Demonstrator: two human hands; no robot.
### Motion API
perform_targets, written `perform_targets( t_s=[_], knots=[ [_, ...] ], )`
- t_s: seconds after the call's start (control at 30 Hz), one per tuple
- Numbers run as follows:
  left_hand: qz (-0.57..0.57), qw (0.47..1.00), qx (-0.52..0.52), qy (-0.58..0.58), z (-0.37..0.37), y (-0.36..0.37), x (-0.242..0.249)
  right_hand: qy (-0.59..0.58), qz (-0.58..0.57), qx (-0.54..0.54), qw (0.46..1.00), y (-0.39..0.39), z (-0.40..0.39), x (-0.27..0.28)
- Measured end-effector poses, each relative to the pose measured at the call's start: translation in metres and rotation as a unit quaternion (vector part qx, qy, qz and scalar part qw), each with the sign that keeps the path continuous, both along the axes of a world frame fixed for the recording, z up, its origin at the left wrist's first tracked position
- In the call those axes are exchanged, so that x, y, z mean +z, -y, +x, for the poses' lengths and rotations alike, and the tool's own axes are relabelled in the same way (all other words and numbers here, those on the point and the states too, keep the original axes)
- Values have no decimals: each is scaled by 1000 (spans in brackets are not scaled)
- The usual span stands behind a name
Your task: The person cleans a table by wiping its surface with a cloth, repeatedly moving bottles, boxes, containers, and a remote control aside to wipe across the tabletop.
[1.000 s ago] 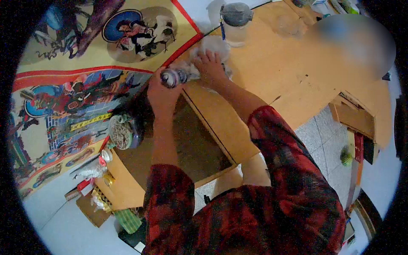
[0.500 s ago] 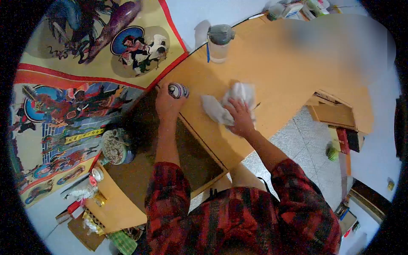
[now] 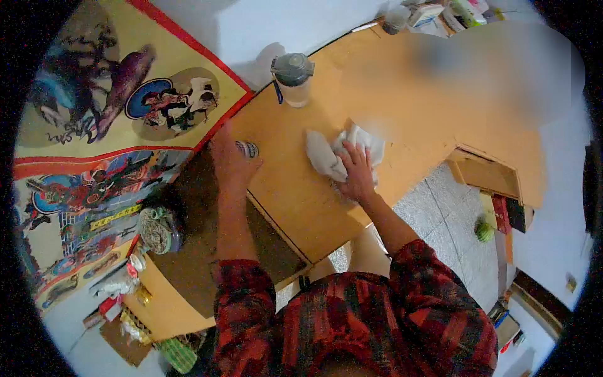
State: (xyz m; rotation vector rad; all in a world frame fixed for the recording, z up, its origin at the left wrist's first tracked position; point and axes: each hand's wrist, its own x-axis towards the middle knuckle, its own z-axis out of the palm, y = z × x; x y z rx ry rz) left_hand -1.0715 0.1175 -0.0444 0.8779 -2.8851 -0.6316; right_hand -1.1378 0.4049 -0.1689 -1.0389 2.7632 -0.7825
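In the head view, the left hand (image 3: pixel 235 162) is curled around a small striped round object (image 3: pixel 251 149) at the counter's (image 3: pixel 276 207) left edge. The right hand (image 3: pixel 357 173) lies palm down, fingers slightly spread and loosely open, on a bunched white cloth (image 3: pixel 323 156) on the counter, right of that object and nearer than the dark-lidded container (image 3: pixel 293 81).

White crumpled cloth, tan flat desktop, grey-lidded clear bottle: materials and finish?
White crumpled cloth: probably woven fabric, matte; soft folds, fibre unreadable.
Tan flat desktop: wood or laminate, smooth-looking; even colour, dark edge line.
Grey-lidded clear bottle: likely plastic; opaque lid, see-through body, though glass is possible.
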Motion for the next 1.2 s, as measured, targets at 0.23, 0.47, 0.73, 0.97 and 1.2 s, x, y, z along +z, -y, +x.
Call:
perform_targets(
  t_s=[0.23,0.47,0.73,0.97,1.2],
  knots=[
    [125,964,-14,-233,-122,-65,-27,52,40,122,990,45,-95,14],
    [294,853,159,-402,-169,-62,-87,32,-57,104,992,96,-138,-7],
    [88,899,143,-404,-132,-43,-57,-24,6,127,992,148,-171,-10],
    [202,865,150,-434,-128,0,-79,-7,7,126,992,140,-170,-4],
    [327,803,205,-453,-146,-22,-44,67,58,92,992,-14,-76,18]
  ],
)
